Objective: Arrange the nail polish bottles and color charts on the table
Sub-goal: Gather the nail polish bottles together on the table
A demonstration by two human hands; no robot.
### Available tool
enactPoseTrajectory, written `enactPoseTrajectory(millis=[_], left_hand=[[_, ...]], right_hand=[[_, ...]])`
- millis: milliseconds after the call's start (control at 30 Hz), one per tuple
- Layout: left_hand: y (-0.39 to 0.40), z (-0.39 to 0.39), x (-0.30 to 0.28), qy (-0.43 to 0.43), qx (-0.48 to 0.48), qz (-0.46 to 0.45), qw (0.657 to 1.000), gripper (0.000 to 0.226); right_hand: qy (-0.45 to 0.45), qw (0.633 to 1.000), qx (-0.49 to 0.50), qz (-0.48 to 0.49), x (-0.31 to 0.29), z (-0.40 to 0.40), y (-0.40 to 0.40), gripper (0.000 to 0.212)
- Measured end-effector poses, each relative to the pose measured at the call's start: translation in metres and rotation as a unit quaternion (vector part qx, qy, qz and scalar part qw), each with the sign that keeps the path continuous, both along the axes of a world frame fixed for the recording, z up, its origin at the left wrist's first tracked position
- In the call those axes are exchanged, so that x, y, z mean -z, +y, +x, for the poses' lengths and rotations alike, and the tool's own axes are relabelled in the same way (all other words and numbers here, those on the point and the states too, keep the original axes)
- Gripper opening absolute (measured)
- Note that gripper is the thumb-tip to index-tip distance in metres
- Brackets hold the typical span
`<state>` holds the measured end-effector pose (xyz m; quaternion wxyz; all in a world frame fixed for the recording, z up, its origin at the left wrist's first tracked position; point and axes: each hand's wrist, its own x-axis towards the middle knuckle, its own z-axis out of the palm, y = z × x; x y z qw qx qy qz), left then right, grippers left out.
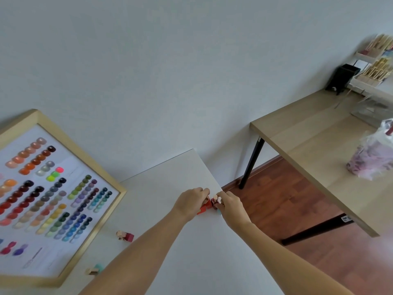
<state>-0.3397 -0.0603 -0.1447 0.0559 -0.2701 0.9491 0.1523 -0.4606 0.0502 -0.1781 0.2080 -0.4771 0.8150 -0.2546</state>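
Both my hands meet near the right edge of the white table (pixel 170 184). My left hand (pixel 190 202) is closed on a red nail polish bottle (pixel 204 208) resting on the table. Touching it, my right hand (pixel 229 204) grips another red bottle with a rose-gold cap (pixel 216 200). A gold-framed color chart (pixel 51 201) with rows of colored swatches leans against the wall at the left. One red bottle (pixel 125 235) lies on its side beside the frame. A teal bottle (pixel 95 269) lies nearer the front.
To the right stands a wooden table (pixel 314 141) with black legs, carrying a plastic bag (pixel 374 154), a black box (pixel 343 78) and racks of sticks (pixel 376 64). A gap of wooden floor (pixel 282 205) separates the two tables.
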Motion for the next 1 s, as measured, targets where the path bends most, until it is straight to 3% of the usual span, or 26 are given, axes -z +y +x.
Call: enactPoseTrajectory(millis=[200, 400, 567, 767, 1000], left_hand=[[0.005, 0.008, 0.002, 0.043, -0.026, 0.021, 0.999, 0.031], [0.009, 0.027, -0.016, 0.039, -0.038, 0.029, 0.998, 0.057], [-0.001, 0.093, -0.034, 0.078, -0.047, 0.018, 0.996, 0.055], [-0.013, 0.203, -0.042, 0.098, -0.133, -0.016, 0.986, 0.049], [-0.017, 0.285, -0.042, 0.102, -0.229, 0.046, 0.967, 0.045]], right_hand=[[-0.009, 1.000, 0.012, -0.007, 0.002, 0.004, 0.006, 0.039], [0.068, 0.996, 0.028, -0.041, 0.002, 0.016, 0.028, 0.051], [0.091, 0.990, 0.017, -0.107, 0.001, 0.041, 0.037, 0.050], [0.066, 0.992, 0.052, -0.098, 0.001, 0.059, 0.035, 0.047], [0.093, 0.979, 0.044, -0.176, -0.007, 0.077, 0.043, 0.039]])
